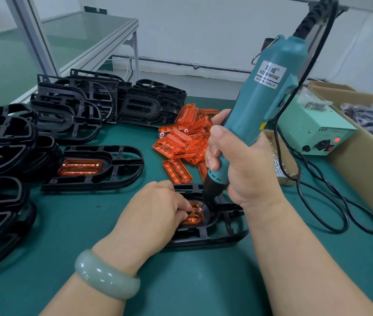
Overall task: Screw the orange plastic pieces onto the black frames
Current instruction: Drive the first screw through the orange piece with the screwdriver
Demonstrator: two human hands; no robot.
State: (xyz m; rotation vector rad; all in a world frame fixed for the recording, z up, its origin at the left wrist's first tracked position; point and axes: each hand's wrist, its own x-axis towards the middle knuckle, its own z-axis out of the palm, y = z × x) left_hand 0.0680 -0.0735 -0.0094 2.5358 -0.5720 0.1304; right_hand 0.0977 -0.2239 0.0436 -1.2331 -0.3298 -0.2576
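Left hand pinches the orange piece; right hand grasps the KEENWISE screwdriver.

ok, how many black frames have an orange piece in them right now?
3: the frame under the screwdriver, the lone frame beyond the left hand, the top frame of the far-left stack. Lower stacked frames may hide more.

A black frame lies flat before me, an orange piece seated in its middle. Loose orange pieces lie heaped beyond it; more black frames stack at my left.
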